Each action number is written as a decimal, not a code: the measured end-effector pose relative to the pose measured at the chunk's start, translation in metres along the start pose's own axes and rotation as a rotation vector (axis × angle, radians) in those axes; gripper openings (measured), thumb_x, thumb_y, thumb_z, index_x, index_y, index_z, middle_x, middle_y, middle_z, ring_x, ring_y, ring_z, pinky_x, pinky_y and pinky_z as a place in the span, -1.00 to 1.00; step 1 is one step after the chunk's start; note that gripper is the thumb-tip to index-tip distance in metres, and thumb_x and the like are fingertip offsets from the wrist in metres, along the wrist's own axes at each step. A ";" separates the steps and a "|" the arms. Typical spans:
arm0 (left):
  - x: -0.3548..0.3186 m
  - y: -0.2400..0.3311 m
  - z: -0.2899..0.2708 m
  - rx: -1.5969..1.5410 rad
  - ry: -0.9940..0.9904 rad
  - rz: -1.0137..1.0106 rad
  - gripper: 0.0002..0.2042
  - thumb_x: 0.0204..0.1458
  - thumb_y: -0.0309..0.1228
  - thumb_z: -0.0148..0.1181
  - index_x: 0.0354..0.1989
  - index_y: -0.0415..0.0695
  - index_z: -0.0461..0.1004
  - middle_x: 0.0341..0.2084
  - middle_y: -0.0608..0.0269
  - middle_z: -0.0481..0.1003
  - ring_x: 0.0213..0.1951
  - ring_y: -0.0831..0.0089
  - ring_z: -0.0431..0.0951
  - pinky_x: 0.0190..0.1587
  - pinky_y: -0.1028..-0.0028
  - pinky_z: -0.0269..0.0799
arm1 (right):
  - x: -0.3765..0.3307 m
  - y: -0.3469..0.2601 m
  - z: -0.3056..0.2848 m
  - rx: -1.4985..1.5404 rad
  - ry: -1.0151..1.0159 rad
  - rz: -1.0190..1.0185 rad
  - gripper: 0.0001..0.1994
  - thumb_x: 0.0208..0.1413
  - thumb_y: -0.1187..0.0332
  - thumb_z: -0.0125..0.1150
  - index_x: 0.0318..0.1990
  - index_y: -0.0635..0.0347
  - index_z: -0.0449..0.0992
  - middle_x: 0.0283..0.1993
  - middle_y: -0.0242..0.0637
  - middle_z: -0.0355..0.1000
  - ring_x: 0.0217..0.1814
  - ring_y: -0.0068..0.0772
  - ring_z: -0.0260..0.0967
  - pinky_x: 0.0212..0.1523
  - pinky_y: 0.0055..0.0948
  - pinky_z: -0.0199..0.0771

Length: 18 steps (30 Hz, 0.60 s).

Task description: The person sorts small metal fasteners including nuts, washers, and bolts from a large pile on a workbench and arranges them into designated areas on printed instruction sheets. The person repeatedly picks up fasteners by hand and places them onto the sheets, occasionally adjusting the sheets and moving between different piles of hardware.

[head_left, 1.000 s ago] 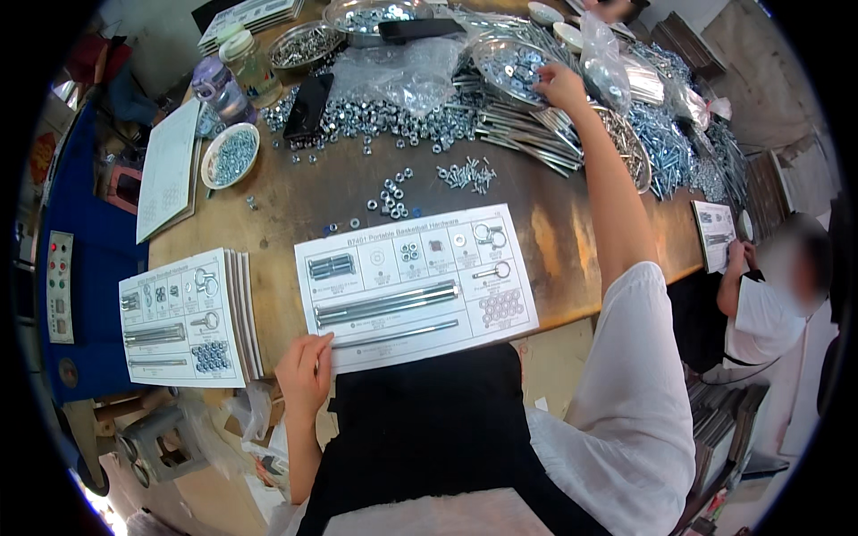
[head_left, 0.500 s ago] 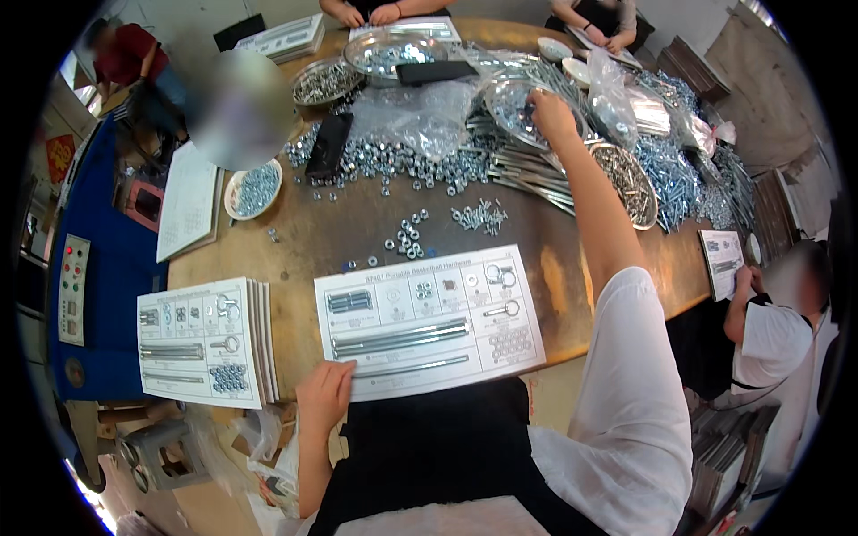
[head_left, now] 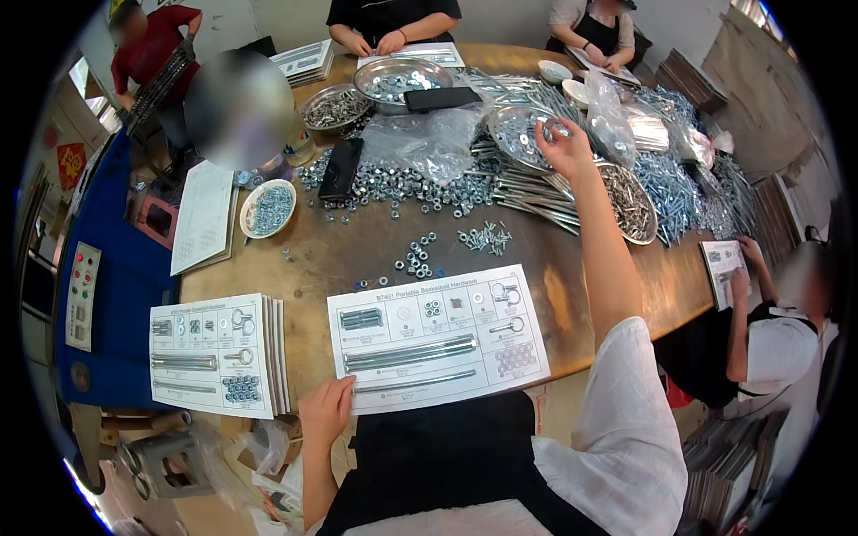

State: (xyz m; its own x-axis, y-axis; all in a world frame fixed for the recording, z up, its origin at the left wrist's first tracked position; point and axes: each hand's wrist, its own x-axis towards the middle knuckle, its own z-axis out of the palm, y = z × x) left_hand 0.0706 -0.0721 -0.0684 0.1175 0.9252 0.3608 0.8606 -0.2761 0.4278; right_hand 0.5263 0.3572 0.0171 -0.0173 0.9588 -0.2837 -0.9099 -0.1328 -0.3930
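In front of me lies a white printed hardware card (head_left: 420, 299) with bolts, nuts, pins and rods packed in its sections. My left hand (head_left: 327, 409) grips its lower left corner, fingers together at the edge. My right hand (head_left: 567, 150) is stretched far out, just above the near right rim of a round metal dish of washers (head_left: 511, 136). Its fingers are pinched on shiny flat rings that look like washers; how many I cannot tell. Between the card and the dish lie a small group of loose nuts (head_left: 417, 257) and a little heap of small screws (head_left: 485, 238).
Finished-looking cards form a stack (head_left: 210, 357) at the left. Behind are a bowl of small parts (head_left: 268, 209), a black phone (head_left: 341, 170), spread nuts (head_left: 420, 190), long rods (head_left: 536, 192) and a dish of fasteners (head_left: 630, 201). A co-worker (head_left: 760, 330) sits at the right; others work across the table.
My right hand has lifted out of the washer dish, now with washers between its fingers. My left hand stays at the card's corner. The person in red now carries a dark stack.
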 end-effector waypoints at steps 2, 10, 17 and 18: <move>0.004 0.005 0.000 0.000 -0.009 0.010 -0.88 0.08 -0.49 0.27 -0.21 -0.07 0.60 -0.45 0.25 0.52 -0.47 0.25 0.53 -0.47 0.34 0.40 | -0.033 0.010 -0.002 0.063 -0.048 0.043 -0.73 0.35 0.29 0.06 -0.29 0.37 0.33 -0.27 -0.13 0.30 -0.20 -0.24 0.32 -0.21 -0.40 0.52; 0.056 0.054 0.023 -0.484 -0.024 0.102 -0.82 0.07 -0.62 0.23 -0.16 -0.17 0.62 -0.47 0.13 0.53 -0.48 0.31 0.51 -0.45 0.49 0.37 | -0.206 0.155 -0.046 0.543 -0.167 0.442 -0.75 0.41 0.24 -0.04 -0.24 0.21 0.44 -0.27 -0.26 0.41 -0.22 -0.35 0.43 -0.16 -0.36 0.57; 0.123 0.125 0.028 -0.382 -0.042 -0.170 -0.78 0.00 -0.44 0.39 -0.17 -0.14 0.56 -0.49 0.32 0.39 -0.57 0.51 0.33 -0.49 0.50 0.27 | -0.266 0.245 -0.044 0.503 -0.319 0.395 -0.52 0.46 0.08 -0.31 0.28 0.21 0.32 0.43 -0.15 0.21 0.54 -0.16 0.04 0.53 -0.20 0.01; 0.121 0.127 0.032 -0.352 -0.052 -0.190 -0.75 -0.01 -0.44 0.39 -0.15 -0.13 0.55 -0.47 0.33 0.40 -0.57 0.51 0.33 -0.49 0.50 0.27 | -0.266 0.248 -0.042 0.399 -0.336 0.320 -0.50 0.47 0.06 -0.33 0.29 0.19 0.32 0.44 -0.16 0.19 0.55 -0.18 0.01 0.54 -0.24 -0.03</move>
State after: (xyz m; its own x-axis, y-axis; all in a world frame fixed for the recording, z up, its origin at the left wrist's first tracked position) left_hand 0.2097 0.0133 0.0032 0.0059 0.9778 0.2093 0.6479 -0.1631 0.7441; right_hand 0.3231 0.0589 -0.0414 -0.3864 0.9222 -0.0164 -0.9218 -0.3854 0.0420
